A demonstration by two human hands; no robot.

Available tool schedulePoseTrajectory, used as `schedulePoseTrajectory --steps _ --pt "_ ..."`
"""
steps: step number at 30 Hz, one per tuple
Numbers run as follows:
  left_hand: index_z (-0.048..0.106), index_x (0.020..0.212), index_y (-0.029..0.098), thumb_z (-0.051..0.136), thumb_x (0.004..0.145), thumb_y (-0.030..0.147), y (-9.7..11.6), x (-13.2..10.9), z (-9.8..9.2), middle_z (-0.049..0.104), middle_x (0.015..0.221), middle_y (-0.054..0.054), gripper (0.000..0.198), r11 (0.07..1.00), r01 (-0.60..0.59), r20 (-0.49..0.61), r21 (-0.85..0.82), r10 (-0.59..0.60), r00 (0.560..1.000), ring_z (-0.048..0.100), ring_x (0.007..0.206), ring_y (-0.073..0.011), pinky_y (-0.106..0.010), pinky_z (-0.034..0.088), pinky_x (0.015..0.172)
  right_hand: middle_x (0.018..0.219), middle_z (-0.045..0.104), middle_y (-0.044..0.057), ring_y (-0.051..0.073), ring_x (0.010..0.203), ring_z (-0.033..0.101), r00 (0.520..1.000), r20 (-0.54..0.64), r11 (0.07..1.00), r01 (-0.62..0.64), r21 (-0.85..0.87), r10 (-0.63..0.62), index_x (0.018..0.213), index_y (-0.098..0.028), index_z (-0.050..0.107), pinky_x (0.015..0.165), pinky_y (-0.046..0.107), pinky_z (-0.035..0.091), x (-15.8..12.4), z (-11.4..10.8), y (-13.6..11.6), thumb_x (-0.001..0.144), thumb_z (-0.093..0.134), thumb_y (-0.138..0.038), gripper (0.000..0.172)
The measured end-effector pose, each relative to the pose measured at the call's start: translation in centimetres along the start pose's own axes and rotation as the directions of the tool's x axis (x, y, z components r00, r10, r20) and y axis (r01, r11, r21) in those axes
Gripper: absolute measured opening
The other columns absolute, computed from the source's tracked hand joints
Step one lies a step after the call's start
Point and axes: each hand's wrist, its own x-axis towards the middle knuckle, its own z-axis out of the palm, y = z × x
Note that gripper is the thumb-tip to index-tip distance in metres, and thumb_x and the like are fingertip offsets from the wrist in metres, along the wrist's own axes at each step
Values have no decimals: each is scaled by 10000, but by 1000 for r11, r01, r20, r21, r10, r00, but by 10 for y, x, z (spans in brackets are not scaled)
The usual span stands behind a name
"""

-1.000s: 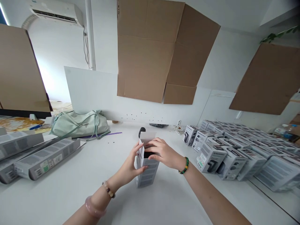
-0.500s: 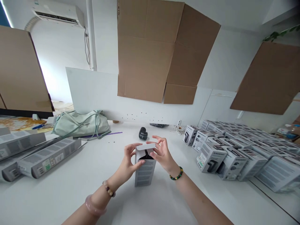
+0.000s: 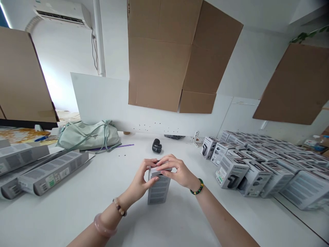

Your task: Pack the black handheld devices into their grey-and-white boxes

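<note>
A grey-and-white printed carton (image 3: 158,190) stands upright on the white table, directly in front of me. My left hand (image 3: 141,175) grips its left side, with the fingers curled over the top edge. My right hand (image 3: 174,171) lies across the top, fingertips pressing on the carton's folded-down top flap (image 3: 159,168). The fingers hide most of that flap and the opening. Beyond the hands, a small black handheld device (image 3: 156,146) rests on the table, apart from the carton and touching neither hand.
Rows of packed white-and-grey boxes (image 3: 257,164) cover the table's right side. Long grey cartons (image 3: 52,173) lie at the left. Farther back are a pale green bag (image 3: 88,136) and a purple strip (image 3: 110,146). Cardboard sheets hang on the wall.
The top flap, raised earlier above the dark opening, now lies folded down over the carton. My right hand has moved down onto it. The black device has stayed on the table.
</note>
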Motion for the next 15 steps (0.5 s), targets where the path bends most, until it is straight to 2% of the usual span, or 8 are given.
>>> schedulePoseTrajectory --steps 2,5,7,9,10,12,14,15 --pt "531 1062 249 608 900 400 -3 -1 1 526 1230 -99 234 1000 -2 -7 -24 2 1000 428 1314 -301 -486 409 1026 1157 672 68 237 1226 524 999 46 1000 -21 -21 22 1042 -329 761 1053 468 456 -3 1 3 930 587 -441 236" --pt "519 1036 243 569 916 428 -6 -3 3 496 1301 -108 225 1000 -4 -32 -21 3 999 464 1289 -290 -476 426 1022 1428 498 64 286 1422 329 990 109 996 -89 -30 92 1153 -332 718 1129 514 375 -10 10 6 909 546 -555 373" --pt "508 1091 244 494 940 463 -8 -2 1 466 1373 -122 266 999 -40 -6 25 41 999 473 1295 -283 -464 441 1022 1481 435 54 291 1420 337 991 82 992 -103 -69 108 1207 -344 686 1124 505 389 -18 18 5 916 551 -535 373" --pt "477 1202 251 391 963 474 -11 4 -11 484 1397 -123 338 977 -46 -14 206 49 999 503 1282 -257 -424 474 1002 1454 457 57 282 1358 419 995 -3 980 -101 -171 102 1220 -357 675 1088 488 434 -29 22 2 949 544 -438 311" --pt "462 1239 249 357 966 462 -13 8 -21 507 1391 -118 362 944 -5 -60 331 27 998 529 1257 -242 -403 490 983 1436 473 58 284 1335 439 994 -52 964 -110 -243 100 1216 -365 677 1074 489 446 -36 21 0 961 533 -389 294" --pt "476 1235 228 346 959 421 -17 17 -52 555 1344 -116 361 820 169 -249 546 -34 968 568 1199 -235 -391 503 952 1407 491 68 299 1301 462 982 -156 908 -159 -387 106 1217 -372 676 1050 509 459 -55 11 -1 965 519 -338 299" --pt "530 1149 172 379 938 377 -19 20 -93 557 1302 -162 331 704 354 -442 615 -64 895 535 1215 -294 -466 459 985 1357 517 88 315 1252 499 953 -284 824 -241 -514 102 1212 -363 681 1021 546 466 -82 -10 0 970 491 -345 308" --pt "550 1125 145 392 926 351 -20 18 -115 555 1280 -189 327 643 439 -524 628 -68 849 488 1254 -342 -536 397 1026 1329 531 99 325 1232 514 933 -348 771 -290 -567 96 1208 -350 686 1008 567 465 -98 -24 3 975 469 -366 318"
